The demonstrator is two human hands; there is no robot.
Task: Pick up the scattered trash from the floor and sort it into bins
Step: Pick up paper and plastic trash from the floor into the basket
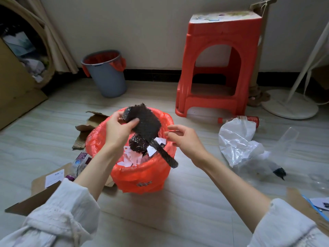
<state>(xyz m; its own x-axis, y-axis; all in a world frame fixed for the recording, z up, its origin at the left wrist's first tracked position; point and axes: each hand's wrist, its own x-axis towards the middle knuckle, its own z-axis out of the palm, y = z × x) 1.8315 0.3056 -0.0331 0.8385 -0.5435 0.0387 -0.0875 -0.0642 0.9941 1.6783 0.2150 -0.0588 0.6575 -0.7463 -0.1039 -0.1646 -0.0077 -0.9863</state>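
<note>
Both hands over the red-lined bin (pixel 142 175): left hand (pixel 117 130) fingers pinch black bubble wrap (pixel 145 123); right hand (pixel 185 138) seemingly empty, loosely curled.

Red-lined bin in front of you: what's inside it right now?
Inside the red-lined bin: white paper scraps and a crumpled black bubble wrap wad. The left hand holds a black bubble wrap sheet over it, hiding the far side. Lower contents are covered.

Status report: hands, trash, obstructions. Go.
Left hand holds black bubble wrap over red-lined bin. Right hand open, empty. Nothing blocking the bin mouth.
</note>
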